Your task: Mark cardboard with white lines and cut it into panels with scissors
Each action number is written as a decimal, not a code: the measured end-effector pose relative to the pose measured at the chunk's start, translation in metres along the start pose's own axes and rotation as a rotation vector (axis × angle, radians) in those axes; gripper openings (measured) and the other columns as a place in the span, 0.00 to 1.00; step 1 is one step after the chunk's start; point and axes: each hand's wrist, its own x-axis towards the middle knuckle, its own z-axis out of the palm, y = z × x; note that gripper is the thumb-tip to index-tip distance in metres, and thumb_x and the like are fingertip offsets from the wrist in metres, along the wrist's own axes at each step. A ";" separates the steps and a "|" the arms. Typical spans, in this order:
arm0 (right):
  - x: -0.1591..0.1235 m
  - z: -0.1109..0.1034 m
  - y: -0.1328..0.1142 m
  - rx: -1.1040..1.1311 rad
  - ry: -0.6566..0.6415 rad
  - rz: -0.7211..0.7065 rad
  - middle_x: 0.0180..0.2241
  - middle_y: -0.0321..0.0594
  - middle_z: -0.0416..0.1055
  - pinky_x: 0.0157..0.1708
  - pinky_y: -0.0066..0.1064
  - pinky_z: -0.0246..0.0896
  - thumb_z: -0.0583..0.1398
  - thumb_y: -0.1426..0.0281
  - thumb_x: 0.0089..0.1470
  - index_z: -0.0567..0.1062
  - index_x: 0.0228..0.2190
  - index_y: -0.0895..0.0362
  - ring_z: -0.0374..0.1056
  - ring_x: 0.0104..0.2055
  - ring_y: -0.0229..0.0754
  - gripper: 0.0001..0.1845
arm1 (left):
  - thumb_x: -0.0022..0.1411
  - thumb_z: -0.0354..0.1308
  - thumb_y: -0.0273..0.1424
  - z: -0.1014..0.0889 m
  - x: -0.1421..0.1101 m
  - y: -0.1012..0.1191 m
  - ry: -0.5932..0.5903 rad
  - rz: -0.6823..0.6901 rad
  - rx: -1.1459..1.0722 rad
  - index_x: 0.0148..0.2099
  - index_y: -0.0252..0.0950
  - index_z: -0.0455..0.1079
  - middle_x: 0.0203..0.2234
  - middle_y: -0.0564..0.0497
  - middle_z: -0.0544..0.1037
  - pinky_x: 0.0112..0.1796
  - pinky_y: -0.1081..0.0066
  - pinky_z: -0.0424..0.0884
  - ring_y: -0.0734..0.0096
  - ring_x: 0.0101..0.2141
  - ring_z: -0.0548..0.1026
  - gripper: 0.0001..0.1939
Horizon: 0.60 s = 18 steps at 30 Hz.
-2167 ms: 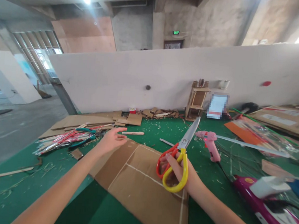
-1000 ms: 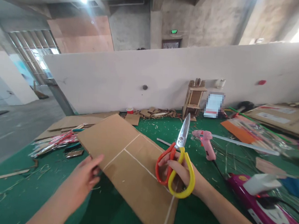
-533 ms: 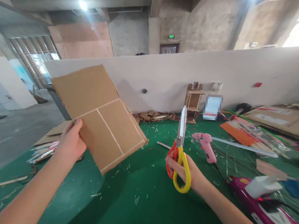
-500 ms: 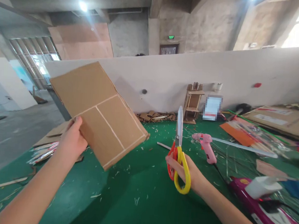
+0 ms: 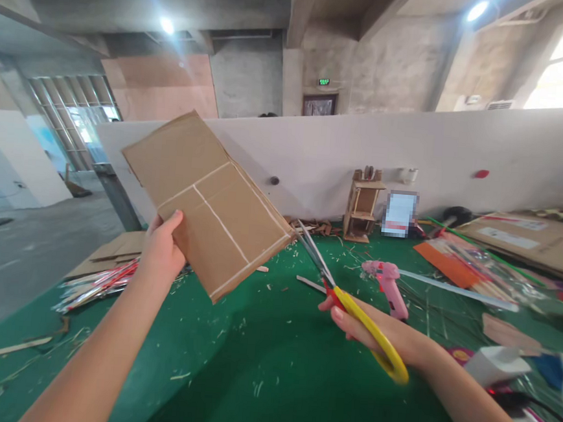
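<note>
A brown cardboard sheet (image 5: 208, 205), marked with pale straight lines, is held tilted above the table by my left hand (image 5: 166, 241). My left thumb lies on its face near the lower left edge, the fingers behind it. My right hand (image 5: 351, 317) is closed around scissors (image 5: 361, 318) with yellow and red handles. Their blades point up and left, slightly parted, with the tips close to the sheet's right corner. Whether blade and cardboard touch, I cannot tell.
On the green table (image 5: 249, 377) lie a pink glue gun (image 5: 388, 286), a power strip with a white plug (image 5: 496, 364) and wrapped sticks (image 5: 103, 285). A small cardboard structure (image 5: 362, 207) stands by the white partition (image 5: 325, 156). Flat cardboard (image 5: 518, 239) lies at right.
The scissors have swung from upright to slanting left, their blades parting and coming near the sheet's right corner. My left hand has shifted the cardboard slightly right.
</note>
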 end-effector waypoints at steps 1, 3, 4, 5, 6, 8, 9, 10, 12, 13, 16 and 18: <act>0.002 0.001 0.001 -0.023 -0.005 -0.012 0.32 0.39 0.68 0.31 0.31 0.66 0.49 0.45 0.55 0.72 0.41 0.55 0.65 0.32 0.40 0.29 | 0.51 0.58 0.20 0.000 0.000 0.001 -0.016 0.017 -0.006 0.38 0.40 0.69 0.31 0.55 0.78 0.40 0.67 0.73 0.71 0.34 0.76 0.13; 0.006 0.005 0.002 -0.044 -0.024 -0.030 0.33 0.40 0.69 0.32 0.31 0.66 0.50 0.46 0.55 0.72 0.41 0.55 0.65 0.33 0.42 0.29 | 0.52 0.59 0.20 -0.001 0.000 0.005 -0.027 0.064 -0.019 0.40 0.40 0.68 0.32 0.56 0.78 0.42 0.65 0.72 0.71 0.35 0.76 0.13; 0.007 0.006 0.002 -0.047 -0.016 -0.044 0.33 0.40 0.69 0.33 0.32 0.66 0.50 0.46 0.54 0.72 0.41 0.55 0.66 0.33 0.42 0.28 | 0.52 0.59 0.20 -0.001 0.001 0.008 -0.010 0.090 -0.022 0.40 0.39 0.68 0.32 0.56 0.78 0.42 0.64 0.72 0.72 0.35 0.76 0.13; 0.009 0.008 0.003 -0.044 -0.001 -0.058 0.34 0.40 0.70 0.33 0.33 0.66 0.51 0.46 0.54 0.73 0.40 0.55 0.66 0.34 0.43 0.27 | 0.53 0.58 0.20 -0.001 0.002 0.011 0.006 0.113 -0.025 0.40 0.39 0.67 0.32 0.56 0.78 0.43 0.64 0.71 0.72 0.35 0.76 0.12; 0.010 0.010 0.003 -0.034 0.022 -0.069 0.34 0.40 0.70 0.34 0.33 0.65 0.52 0.47 0.54 0.73 0.39 0.55 0.66 0.34 0.44 0.27 | 0.54 0.58 0.20 -0.001 0.003 0.014 0.019 0.133 -0.027 0.40 0.38 0.67 0.31 0.57 0.78 0.43 0.63 0.71 0.73 0.35 0.75 0.12; 0.012 0.012 0.005 -0.003 0.079 -0.077 0.33 0.40 0.71 0.33 0.34 0.65 0.54 0.47 0.53 0.74 0.38 0.54 0.66 0.34 0.45 0.25 | 0.55 0.57 0.19 -0.003 0.004 0.020 0.020 0.152 -0.033 0.40 0.38 0.66 0.31 0.57 0.77 0.43 0.64 0.71 0.73 0.36 0.75 0.11; 0.012 0.014 0.006 0.013 0.104 -0.075 0.33 0.41 0.71 0.33 0.34 0.65 0.54 0.48 0.53 0.74 0.37 0.54 0.66 0.34 0.45 0.24 | 0.56 0.56 0.19 -0.004 0.004 0.021 0.006 0.157 -0.035 0.41 0.38 0.65 0.31 0.57 0.77 0.43 0.64 0.71 0.73 0.36 0.75 0.11; 0.013 0.015 0.008 0.022 0.124 -0.069 0.33 0.41 0.71 0.32 0.34 0.65 0.54 0.48 0.53 0.75 0.37 0.53 0.66 0.33 0.46 0.24 | 0.56 0.56 0.19 -0.005 0.004 0.022 -0.013 0.161 -0.037 0.41 0.38 0.65 0.32 0.58 0.77 0.43 0.64 0.71 0.73 0.37 0.75 0.11; 0.015 0.017 0.012 0.032 0.151 -0.050 0.33 0.41 0.71 0.32 0.35 0.65 0.54 0.48 0.53 0.75 0.37 0.53 0.66 0.33 0.46 0.23 | 0.57 0.56 0.20 -0.006 0.003 0.022 -0.041 0.168 -0.037 0.41 0.39 0.66 0.32 0.57 0.77 0.43 0.65 0.71 0.72 0.38 0.75 0.11; 0.016 0.018 0.015 0.040 0.165 -0.040 0.33 0.42 0.71 0.32 0.35 0.64 0.55 0.48 0.52 0.75 0.37 0.53 0.67 0.33 0.47 0.23 | 0.56 0.56 0.20 -0.005 0.002 0.020 -0.045 0.172 -0.039 0.40 0.39 0.66 0.33 0.57 0.77 0.42 0.65 0.72 0.71 0.38 0.75 0.11; 0.019 0.024 0.020 0.107 0.218 -0.014 0.33 0.42 0.72 0.32 0.35 0.65 0.57 0.47 0.50 0.75 0.36 0.54 0.67 0.34 0.47 0.24 | 0.57 0.56 0.21 0.003 -0.003 0.016 0.025 0.165 -0.080 0.40 0.40 0.66 0.33 0.56 0.77 0.41 0.66 0.73 0.71 0.38 0.75 0.11; 0.020 0.029 0.021 0.167 0.247 0.007 0.34 0.42 0.72 0.32 0.35 0.65 0.57 0.46 0.49 0.74 0.37 0.55 0.68 0.35 0.48 0.26 | 0.59 0.53 0.21 0.011 -0.010 0.015 0.097 0.056 -0.107 0.38 0.40 0.66 0.31 0.56 0.76 0.41 0.68 0.73 0.74 0.36 0.76 0.08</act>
